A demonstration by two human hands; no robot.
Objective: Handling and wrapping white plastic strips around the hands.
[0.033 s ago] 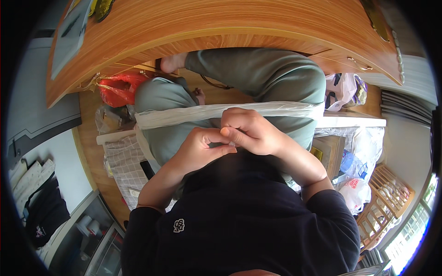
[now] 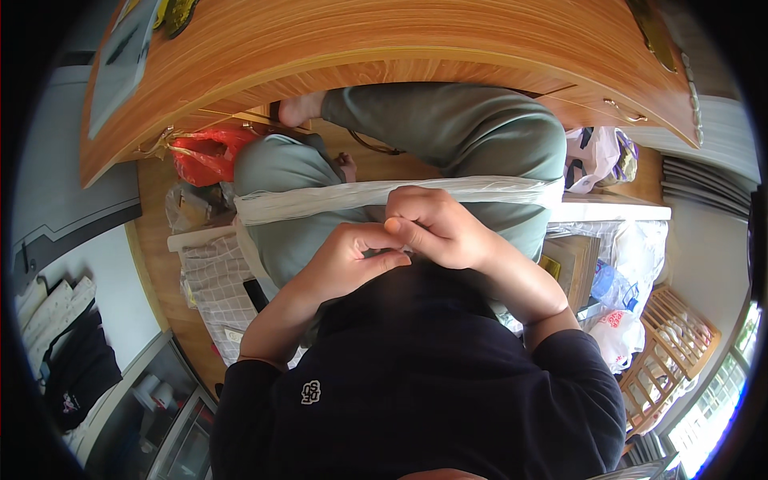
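Observation:
A skein of white thread [image 2: 320, 200] is stretched as a flat band across both knees of my grey-green trousers [image 2: 512, 144]. Between the band and my dark shirt, my hands meet over my lap. My left hand [image 2: 352, 252] is closed, its thumb and forefinger brought together around a small whitish bit [image 2: 406, 249], mostly hidden by the fingers. Curled beside it, my right hand [image 2: 440, 228] has its thumb against the bent forefinger. What the right fingers pinch, if anything, is hidden. The right hand overlaps the lower edge of the band.
A wooden desk [image 2: 384, 40] with drawers curves ahead of my knees. Red plastic bag [image 2: 210, 156] hangs at left, and a pale bag [image 2: 596, 156] at right. Behind me are a checked cloth [image 2: 216, 276], a dark phone-like object [image 2: 256, 294] and a wooden rack [image 2: 668, 344].
My right hand and its thumb have shifted very slightly up and to the right. The left hand and the thread band look the same.

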